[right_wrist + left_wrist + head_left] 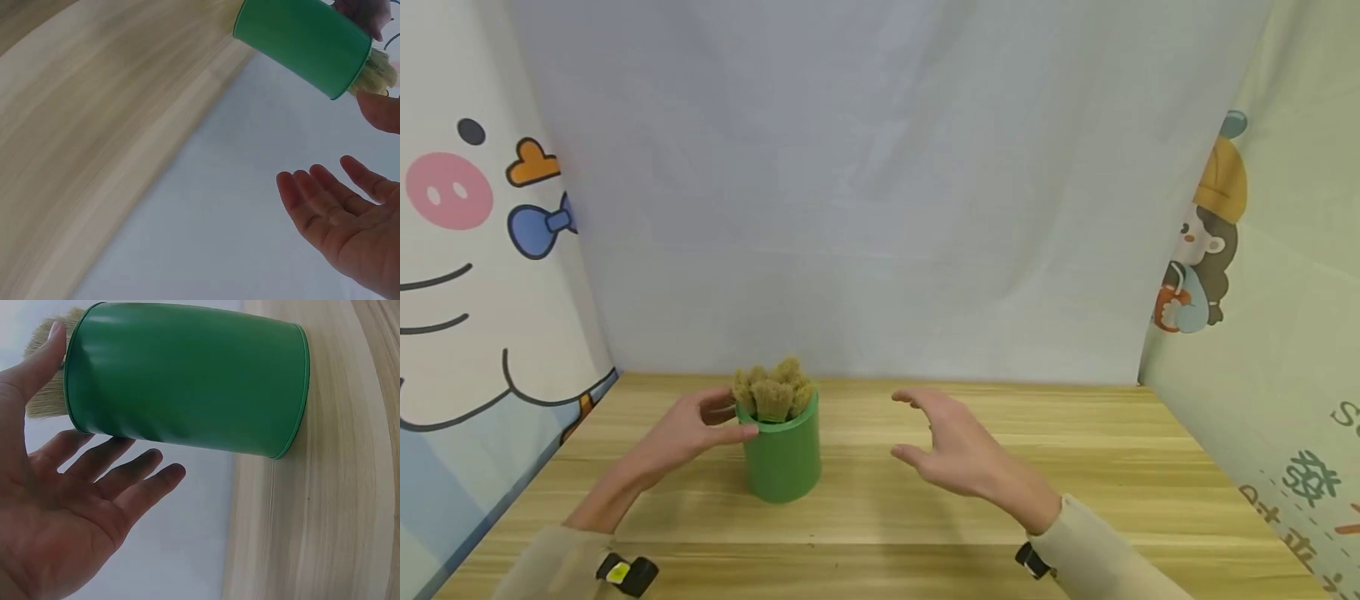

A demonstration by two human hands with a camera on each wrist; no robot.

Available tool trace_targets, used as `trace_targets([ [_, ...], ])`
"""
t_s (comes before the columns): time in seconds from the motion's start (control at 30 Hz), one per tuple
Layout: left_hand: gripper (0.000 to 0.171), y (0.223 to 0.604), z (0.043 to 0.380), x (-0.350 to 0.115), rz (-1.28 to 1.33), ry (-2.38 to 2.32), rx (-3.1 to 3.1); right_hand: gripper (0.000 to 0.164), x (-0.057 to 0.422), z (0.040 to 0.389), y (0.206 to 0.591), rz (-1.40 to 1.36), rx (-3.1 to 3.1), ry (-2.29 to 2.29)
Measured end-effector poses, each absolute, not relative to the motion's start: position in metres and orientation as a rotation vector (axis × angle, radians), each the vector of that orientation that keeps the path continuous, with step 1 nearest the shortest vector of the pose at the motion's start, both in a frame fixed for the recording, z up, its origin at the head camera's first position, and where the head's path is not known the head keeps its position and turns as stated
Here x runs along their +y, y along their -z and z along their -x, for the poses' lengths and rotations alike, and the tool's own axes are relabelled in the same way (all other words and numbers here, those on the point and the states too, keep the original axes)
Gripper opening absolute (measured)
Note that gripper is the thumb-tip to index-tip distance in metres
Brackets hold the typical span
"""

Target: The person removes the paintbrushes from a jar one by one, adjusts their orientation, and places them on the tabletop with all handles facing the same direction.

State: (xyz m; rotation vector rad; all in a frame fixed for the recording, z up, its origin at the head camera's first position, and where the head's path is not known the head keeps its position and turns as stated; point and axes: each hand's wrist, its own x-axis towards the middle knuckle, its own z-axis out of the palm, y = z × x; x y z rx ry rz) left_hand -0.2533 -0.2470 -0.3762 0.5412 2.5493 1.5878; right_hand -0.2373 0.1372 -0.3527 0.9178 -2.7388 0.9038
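Note:
A green cylindrical pot [783, 462] stands upright on the table, left of the middle. Out of its top stick several tan bristle brushes [772, 398]; whatever lies lower is hidden inside. My left hand [696, 429] is at the pot's left side, thumb at the rim and fingers spread loosely by the wall. In the left wrist view the fingers [147, 487] are not wrapped around the pot, and whether they touch it I cannot tell. Well to the right of the pot, my right hand [958, 446] hovers above the table, its fingers and thumb apart around nothing.
The wooden table [1075, 467] has a light striped grain. A pale grey cloth [880, 208] hangs along its back edge. Printed cloths with cartoon figures hang at the left [490, 275] and right [1285, 358]. Dark straps are on both sleeves.

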Motion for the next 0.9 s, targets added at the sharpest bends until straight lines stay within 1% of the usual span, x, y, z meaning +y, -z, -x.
trace_targets([
  [0.27, 0.08, 0.375, 0.254, -0.249, -0.559, -1.668, 2.484, 0.048, 0.101, 0.259, 0.354, -1.094, -2.606, -1.138],
  [0.43, 0.078, 0.378, 0.255, -0.248, -0.58, -1.704, 2.441, 0.045, 0.08, 0.265, 0.354, -1.165, -2.567, -1.264],
  [0.53, 0.077, 0.379, 0.255, -0.247, -0.573, -1.718, 2.425, 0.045, 0.07, 0.268, 0.353, -1.179, -2.56, -1.309],
  [0.77, 0.073, 0.378, 0.257, -0.247, -0.594, -1.736, 2.405, 0.036, 0.055, 0.274, 0.353, -1.177, -2.489, -1.331],
  [0.9, 0.074, 0.378, 0.256, -0.246, -0.596, -1.731, 2.398, 0.034, 0.05, 0.273, 0.356, -1.174, -2.452, -1.357],
])
